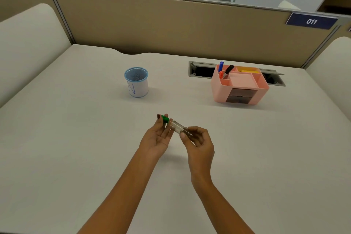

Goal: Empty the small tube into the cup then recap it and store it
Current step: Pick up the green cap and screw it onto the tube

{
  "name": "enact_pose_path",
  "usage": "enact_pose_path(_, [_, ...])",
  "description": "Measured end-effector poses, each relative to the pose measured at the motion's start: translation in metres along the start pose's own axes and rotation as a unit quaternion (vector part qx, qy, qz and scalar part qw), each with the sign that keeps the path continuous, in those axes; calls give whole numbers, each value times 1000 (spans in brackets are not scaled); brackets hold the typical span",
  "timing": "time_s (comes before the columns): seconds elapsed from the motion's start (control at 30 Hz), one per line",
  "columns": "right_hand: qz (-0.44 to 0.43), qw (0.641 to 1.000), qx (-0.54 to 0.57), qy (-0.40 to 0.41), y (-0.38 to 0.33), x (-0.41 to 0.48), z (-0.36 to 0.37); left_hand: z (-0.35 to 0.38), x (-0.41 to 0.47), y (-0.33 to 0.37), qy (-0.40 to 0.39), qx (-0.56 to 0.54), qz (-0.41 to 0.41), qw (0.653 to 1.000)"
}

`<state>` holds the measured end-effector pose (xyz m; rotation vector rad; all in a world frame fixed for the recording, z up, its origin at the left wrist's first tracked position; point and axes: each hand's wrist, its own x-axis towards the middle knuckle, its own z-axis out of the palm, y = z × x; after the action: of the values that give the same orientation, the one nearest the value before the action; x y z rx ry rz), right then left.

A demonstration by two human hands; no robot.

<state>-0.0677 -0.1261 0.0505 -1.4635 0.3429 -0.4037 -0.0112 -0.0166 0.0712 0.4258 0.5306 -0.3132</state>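
Pale and wide, the desk (76, 138) sits in front of a tan wall. Over its middle, the right hand (199, 142) pinches the back end of the small tube (177, 125) between thumb and fingers. The tube is see-through and lies almost flat in the air, pointing left and away. The left hand (158, 135) is mostly spread, palm up, but its fingertips close around the green cap (164, 118) at the tube's far end. I cannot tell if the cap is loose or tight on the tube.

To me, this looks like the cap step. To do it well, the right hand should hold the tube firm while the left turns the cap gently, with the mouth tipped up so nothing spills.

Farther back on the left stands the cup (136, 82), blue-rimmed and upright, well apart from the hands. On the right stands the pink organizer (240, 86), with markers (225, 71) in one corner. It seems a good place to store the tube.
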Motion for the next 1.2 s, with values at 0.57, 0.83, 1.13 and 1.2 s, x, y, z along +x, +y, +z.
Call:
enact_pose_path(0.57, [68, 997, -9, -28, -16, 1, 3, 2, -9, 2, -75, 82, 1, 994])
enact_pose_path(0.83, [196, 974, 99, -64, -28, -2, 4, 4, -12, 4, -117, 138, 6, 983])
enact_pose_path(1.13, [5, 977, -155, -146, -27, 8, -2, 3, -10, 12, -73, 147, 39, 986])
enact_pose_path(1.2, [-71, 954, -205, -207, -26, 15, -7, 3, -9, 15, -70, 163, 29, 984])
